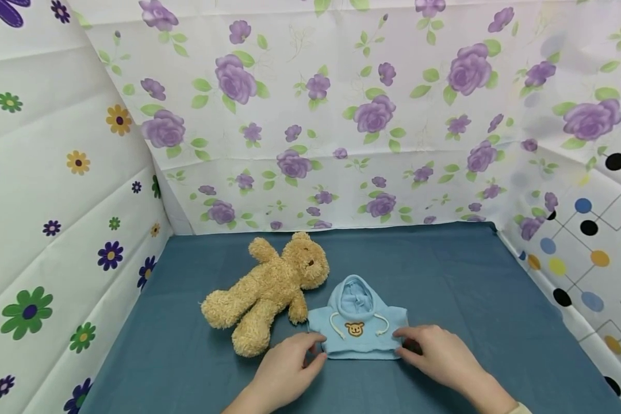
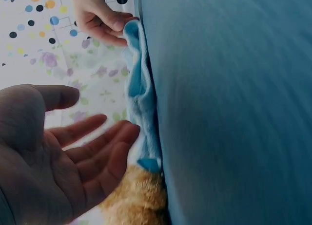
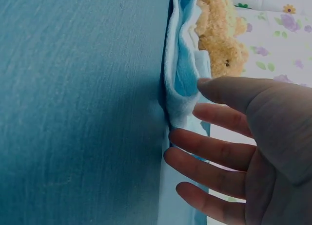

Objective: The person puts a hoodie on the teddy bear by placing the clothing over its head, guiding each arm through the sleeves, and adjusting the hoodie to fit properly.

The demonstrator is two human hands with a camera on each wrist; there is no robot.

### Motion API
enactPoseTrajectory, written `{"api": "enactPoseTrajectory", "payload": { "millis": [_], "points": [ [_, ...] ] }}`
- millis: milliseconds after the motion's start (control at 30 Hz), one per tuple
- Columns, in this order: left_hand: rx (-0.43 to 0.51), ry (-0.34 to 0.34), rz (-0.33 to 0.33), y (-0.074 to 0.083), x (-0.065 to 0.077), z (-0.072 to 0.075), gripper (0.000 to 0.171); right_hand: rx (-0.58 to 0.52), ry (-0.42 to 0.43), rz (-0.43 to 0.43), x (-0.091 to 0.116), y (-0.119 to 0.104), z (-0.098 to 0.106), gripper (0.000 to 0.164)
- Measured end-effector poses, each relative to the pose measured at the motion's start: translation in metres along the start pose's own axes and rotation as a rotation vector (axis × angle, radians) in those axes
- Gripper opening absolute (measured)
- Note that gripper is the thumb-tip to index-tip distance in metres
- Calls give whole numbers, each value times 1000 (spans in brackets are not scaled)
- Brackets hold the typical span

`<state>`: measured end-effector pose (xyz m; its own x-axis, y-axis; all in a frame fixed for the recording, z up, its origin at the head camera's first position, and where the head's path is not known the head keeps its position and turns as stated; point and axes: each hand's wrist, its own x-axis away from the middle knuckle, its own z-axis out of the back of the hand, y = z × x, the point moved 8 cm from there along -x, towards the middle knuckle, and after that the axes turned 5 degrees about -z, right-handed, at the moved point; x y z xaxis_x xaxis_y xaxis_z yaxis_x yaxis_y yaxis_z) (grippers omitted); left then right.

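Note:
A small light-blue doll hoodie (image 1: 362, 344) lies flat on the blue cloth, hood pointing away, with a brown bear-face patch and two white drawstrings on its front. My left hand (image 1: 288, 368) is at its left edge, thumb and fingers parted; in the left wrist view the left hand (image 2: 73, 157) holds nothing. At the opposite edge is my right hand (image 1: 440, 353). Its fingers (image 3: 214, 149) are spread and mostly straight in the right wrist view, the thumb tip beside the open hem. A tan plush teddy bear (image 1: 271, 282) lies on its back, left of the hoodie.
Blue cloth (image 1: 471, 287) covers the table. Behind it hangs a white sheet with purple roses (image 1: 300, 115). A flower-print sheet (image 1: 57, 230) borders the left side, and a sheet with coloured dots (image 1: 590, 276) borders the right.

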<state>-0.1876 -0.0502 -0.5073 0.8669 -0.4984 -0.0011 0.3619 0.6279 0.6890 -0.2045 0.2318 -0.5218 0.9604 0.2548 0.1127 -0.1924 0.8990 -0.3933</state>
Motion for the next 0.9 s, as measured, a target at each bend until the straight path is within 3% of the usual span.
{"api": "enactPoseTrajectory", "payload": {
  "millis": [133,267,533,900],
  "points": [
    [-92,-36,67,-6,-9,-12,37,-5,-19,2,0,-2,-2,29],
    [-141,-58,89,-9,-18,-20,38,-1,-21,24,0,-4,-4,28],
    [-176,-32,42,-6,-28,-20,26,6,-26,45,-2,-8,-5,27],
    [-196,-51,27,-4,-32,-23,20,-20,-46,30,-2,-10,-9,23]
  ]
}}
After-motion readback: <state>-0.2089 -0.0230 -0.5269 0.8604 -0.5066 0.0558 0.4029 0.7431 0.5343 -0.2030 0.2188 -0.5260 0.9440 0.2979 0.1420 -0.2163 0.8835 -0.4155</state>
